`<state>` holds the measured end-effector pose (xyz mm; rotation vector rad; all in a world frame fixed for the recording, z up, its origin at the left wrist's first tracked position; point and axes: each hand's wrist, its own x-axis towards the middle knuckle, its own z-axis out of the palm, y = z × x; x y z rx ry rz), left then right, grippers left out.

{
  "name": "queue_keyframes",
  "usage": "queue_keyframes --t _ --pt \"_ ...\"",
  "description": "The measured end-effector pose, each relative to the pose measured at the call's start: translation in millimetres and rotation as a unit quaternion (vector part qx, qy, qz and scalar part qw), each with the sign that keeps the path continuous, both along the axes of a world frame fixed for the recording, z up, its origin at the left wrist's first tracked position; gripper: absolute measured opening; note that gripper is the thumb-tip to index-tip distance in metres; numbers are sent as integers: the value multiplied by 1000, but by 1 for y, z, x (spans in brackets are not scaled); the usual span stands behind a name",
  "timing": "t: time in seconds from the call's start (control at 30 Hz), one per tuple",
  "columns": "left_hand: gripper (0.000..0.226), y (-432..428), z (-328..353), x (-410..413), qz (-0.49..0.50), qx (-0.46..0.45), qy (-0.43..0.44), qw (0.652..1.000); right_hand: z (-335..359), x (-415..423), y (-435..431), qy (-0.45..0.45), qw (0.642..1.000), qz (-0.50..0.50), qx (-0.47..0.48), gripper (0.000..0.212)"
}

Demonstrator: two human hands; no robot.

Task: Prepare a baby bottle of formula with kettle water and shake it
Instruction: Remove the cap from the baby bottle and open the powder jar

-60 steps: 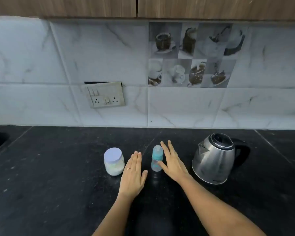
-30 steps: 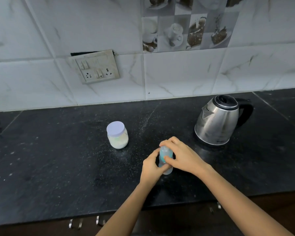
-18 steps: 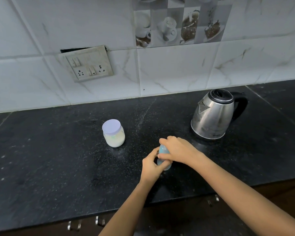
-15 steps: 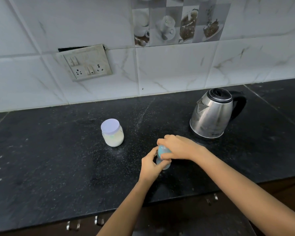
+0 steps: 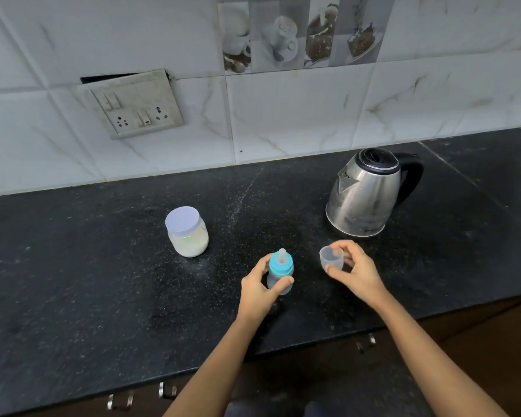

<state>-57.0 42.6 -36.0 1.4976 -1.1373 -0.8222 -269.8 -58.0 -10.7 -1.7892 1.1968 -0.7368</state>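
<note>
A small baby bottle (image 5: 280, 267) with a blue collar and a clear teat stands on the black counter (image 5: 88, 281). My left hand (image 5: 260, 288) grips its body. To its right, my right hand (image 5: 354, 270) pinches the bottle's clear cap (image 5: 331, 257), held just above the counter with its opening facing up and left. A jar of white formula powder (image 5: 187, 231) with a pale lid stands left of the bottle. A steel kettle (image 5: 366, 194) with a black handle stands behind my right hand.
A tiled wall with a switch and socket plate (image 5: 136, 105) runs along the back of the counter. The counter's front edge lies just below my forearms, with cabinet handles (image 5: 167, 389) underneath.
The clear cap has come off the bottle: my right hand carried it away to the right, baring the teat. My left hand still holds the bottle.
</note>
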Motion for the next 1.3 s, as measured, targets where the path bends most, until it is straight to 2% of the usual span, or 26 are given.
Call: queue_keyframes --t 0.13,0.2,0.3,0.4,0.43,0.5,0.57,0.67,0.77,0.87,0.93,1.03,1.17,1.23,1.3 --pt "53 0 -2 -2 1 -6 -13 1000 -29 -8 14 -13 999 -51 8 60" --pt "55 0 -3 -3 2 -7 -24 1000 -38 -9 17 6 999 -42 -2 65" --pt "56 0 -5 -3 4 -6 -30 1000 -44 -12 16 37 998 -33 -38 60" --pt "57 -1 -6 -3 6 -9 -23 1000 -41 -10 19 84 994 -48 -55 77" --pt "60 -2 -5 -3 5 -9 -21 1000 -37 -7 22 86 990 -70 -82 83" --pt "68 -4 -7 -2 -3 -2 -24 1000 -24 5 30 57 977 -108 -177 82" --pt "69 -5 -9 -1 -5 3 -29 1000 -11 26 37 36 972 -75 -221 75" --pt "60 -6 -13 0 10 1 -27 1000 -4 64 44 26 989 21 -145 76" --pt "55 -6 -12 0 19 17 -8 1000 -7 89 46 -5 999 15 -52 65" --pt "57 -6 -11 2 4 13 -20 1000 -7 97 42 -24 996 -37 -73 48" --pt "55 -7 -10 4 -10 15 -17 1000 -7 96 40 -31 995 -32 -90 41" --pt "52 -7 -12 5 -26 20 -6 999 -3 88 29 -43 996 36 -71 41" --pt "56 -7 -14 6 -25 33 0 999 12 69 -1 11 978 205 21 58" --pt "59 -8 -14 6 -21 42 -5 999 15 62 -7 -16 975 203 87 60" --pt "61 -8 -15 6 -17 46 -14 999 13 57 -9 -66 978 159 120 46"
